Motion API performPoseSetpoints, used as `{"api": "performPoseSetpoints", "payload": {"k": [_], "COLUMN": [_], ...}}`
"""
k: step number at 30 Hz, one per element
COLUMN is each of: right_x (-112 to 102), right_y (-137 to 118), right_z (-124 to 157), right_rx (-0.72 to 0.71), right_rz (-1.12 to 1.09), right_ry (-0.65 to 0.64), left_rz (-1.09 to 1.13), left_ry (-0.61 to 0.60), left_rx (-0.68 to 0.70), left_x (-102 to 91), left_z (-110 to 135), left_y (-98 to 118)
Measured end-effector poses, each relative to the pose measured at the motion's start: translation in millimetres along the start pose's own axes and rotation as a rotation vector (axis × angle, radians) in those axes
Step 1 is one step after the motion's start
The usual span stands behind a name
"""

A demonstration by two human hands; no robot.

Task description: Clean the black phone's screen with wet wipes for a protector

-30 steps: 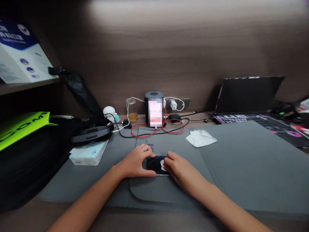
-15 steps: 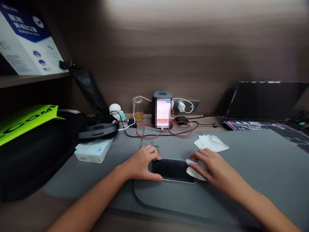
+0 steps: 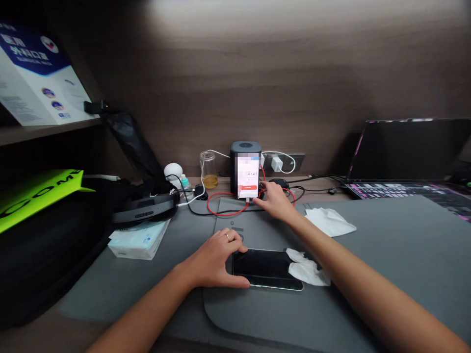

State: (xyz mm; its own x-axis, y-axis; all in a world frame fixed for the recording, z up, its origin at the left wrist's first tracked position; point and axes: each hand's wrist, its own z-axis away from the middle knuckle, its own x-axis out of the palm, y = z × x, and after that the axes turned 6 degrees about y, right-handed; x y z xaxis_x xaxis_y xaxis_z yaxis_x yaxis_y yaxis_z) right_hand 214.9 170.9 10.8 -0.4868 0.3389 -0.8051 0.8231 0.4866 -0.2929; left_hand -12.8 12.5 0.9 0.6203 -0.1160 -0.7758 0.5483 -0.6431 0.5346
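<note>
A dark-screened smartphone lies flat on the grey mat. My left hand is closed on its left end, thumb along the near edge and fingers at the far edge. Crumpled white tissue rests on and beside the phone's right end, with no hand on it. Farther back, a second phone with a lit screen leans upright against a dark speaker. My right hand is at this phone's lower right corner, thumb and forefinger apart. Whether they touch it I cannot tell.
Red and black cables loop around the lit phone. A glass jar stands left of the speaker. Another tissue lies right, before an open laptop. A tissue pack and black bag are at left.
My right hand has let go of the small tissue and moved forward to the lit phone. The tissue stays by the dark phone's right end. My left hand keeps its hold.
</note>
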Motion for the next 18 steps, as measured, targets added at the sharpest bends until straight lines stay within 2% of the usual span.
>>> {"api": "performPoseSetpoints", "payload": {"k": [9, 18], "right_x": [16, 17], "right_y": [-3, -4], "right_z": [-3, -3], "right_rx": [-0.007, 0.0], "right_rz": [0.031, 0.047], "right_ry": [-0.005, 0.034], "left_rz": [0.004, 0.014], "left_ry": [-0.006, -0.018], "left_rx": [-0.008, -0.012], "left_x": [-0.3, -0.7], "left_z": [-1, 0], "left_y": [2, 2]}}
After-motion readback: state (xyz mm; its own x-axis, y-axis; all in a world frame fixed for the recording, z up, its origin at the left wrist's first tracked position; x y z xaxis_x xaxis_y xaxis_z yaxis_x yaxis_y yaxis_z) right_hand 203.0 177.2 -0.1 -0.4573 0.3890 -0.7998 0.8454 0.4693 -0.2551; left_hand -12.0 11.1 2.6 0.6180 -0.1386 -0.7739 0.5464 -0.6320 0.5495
